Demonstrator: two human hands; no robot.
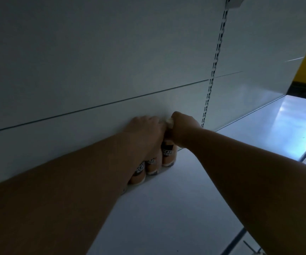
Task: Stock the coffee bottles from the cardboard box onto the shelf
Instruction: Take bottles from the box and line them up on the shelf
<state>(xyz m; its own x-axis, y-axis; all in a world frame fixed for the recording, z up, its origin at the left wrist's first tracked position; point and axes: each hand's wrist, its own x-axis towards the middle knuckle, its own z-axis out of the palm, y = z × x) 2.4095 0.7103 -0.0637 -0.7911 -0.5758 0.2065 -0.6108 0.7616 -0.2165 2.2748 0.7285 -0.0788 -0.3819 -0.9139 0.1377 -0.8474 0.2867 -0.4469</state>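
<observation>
At mid-frame, against the shelf point(176, 208) back, three coffee bottles point(167, 154) stand; left hand point(144, 133) covers two, right hand point(182, 127) grips the third's cap (box unseen, remainder unknown).

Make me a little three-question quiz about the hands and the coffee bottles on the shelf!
1. True or false: the coffee bottles stand at the back of the shelf, against the rear panel.
2. How many bottle bodies show below the hands?
3. Which hand has its grip around the neck of the rightmost bottle: A) left hand, B) right hand?

Key: 1 true; 2 three; 3 B.
</observation>
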